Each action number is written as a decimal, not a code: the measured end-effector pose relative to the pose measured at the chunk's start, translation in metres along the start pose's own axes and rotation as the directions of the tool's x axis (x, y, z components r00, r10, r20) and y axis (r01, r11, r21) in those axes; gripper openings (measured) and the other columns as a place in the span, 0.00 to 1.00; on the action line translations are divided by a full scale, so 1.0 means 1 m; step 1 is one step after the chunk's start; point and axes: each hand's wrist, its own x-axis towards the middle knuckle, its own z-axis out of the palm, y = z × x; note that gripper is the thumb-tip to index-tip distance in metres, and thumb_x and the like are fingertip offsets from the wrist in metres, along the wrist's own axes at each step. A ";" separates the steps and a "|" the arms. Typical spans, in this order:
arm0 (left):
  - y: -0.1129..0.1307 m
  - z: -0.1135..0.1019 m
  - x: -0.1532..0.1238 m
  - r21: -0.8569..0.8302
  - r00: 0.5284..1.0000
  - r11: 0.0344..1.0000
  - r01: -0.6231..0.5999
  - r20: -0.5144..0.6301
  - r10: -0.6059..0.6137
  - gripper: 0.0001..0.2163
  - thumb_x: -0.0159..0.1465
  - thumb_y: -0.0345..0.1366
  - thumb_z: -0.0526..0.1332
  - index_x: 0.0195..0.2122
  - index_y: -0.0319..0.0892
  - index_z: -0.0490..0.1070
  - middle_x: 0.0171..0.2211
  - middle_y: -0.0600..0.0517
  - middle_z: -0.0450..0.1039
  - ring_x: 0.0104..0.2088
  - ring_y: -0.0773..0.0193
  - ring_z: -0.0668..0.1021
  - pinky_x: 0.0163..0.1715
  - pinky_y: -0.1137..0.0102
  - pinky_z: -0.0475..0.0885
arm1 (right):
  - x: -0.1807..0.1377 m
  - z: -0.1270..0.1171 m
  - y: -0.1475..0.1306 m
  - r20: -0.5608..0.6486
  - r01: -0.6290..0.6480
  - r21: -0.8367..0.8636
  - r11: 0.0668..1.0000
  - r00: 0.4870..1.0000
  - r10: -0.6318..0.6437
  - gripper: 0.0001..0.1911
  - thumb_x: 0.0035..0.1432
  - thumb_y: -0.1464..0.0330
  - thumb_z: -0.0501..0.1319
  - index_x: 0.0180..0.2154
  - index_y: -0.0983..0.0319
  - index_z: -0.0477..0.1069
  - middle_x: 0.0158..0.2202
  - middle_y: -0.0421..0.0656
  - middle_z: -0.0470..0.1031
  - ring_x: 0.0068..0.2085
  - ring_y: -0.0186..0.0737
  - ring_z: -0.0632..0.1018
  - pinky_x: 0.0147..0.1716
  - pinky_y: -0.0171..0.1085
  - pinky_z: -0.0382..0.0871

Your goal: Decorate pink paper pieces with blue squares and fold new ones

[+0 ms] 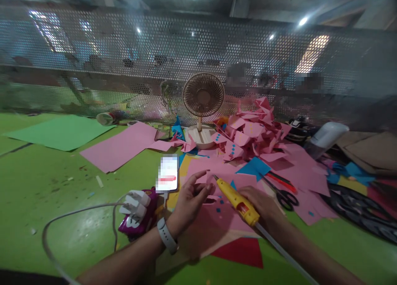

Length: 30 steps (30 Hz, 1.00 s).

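Note:
My right hand (263, 206) is wrapped round a yellow glue gun (237, 200) whose tip points up and left toward my left hand. My left hand (190, 200) hovers over a pink paper sheet (217, 219), thumb and fingers curled close together as in a pinch on a small pink paper piece (203, 178). A white watch sits on my left wrist (167, 235). A phone (168, 174) stands just beyond my left hand, its screen lit.
A purple power strip with white plugs (139, 212) and a white cable lie left of my wrist. Scissors (283, 192) lie to the right. A small fan (203, 101) and a heap of folded pink paper (254, 132) stand behind. Pink (120, 146) and green (62, 132) sheets lie left.

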 end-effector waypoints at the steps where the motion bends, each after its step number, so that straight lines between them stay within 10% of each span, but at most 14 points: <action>1: 0.000 0.000 0.000 0.000 1.000 1.000 -0.005 0.007 0.005 0.24 0.55 0.41 0.65 0.51 0.43 0.62 0.22 0.58 0.66 0.28 0.66 0.72 0.32 0.63 0.75 | 0.000 0.001 0.001 0.009 -0.004 0.005 1.000 1.000 0.004 0.17 0.55 0.74 0.54 0.47 0.59 0.60 0.45 0.49 0.69 0.44 0.45 0.73 0.41 0.41 0.68; 30: -0.003 -0.004 0.000 0.218 0.977 0.956 -0.195 0.128 0.170 0.19 0.62 0.36 0.57 0.54 0.45 0.59 0.32 0.52 0.72 0.34 0.63 0.76 0.34 0.67 0.76 | 0.005 0.001 -0.002 -0.160 -0.018 0.019 1.000 0.987 0.021 0.09 0.56 0.69 0.57 0.41 0.59 0.63 0.35 0.44 0.73 0.35 0.39 0.75 0.31 0.34 0.68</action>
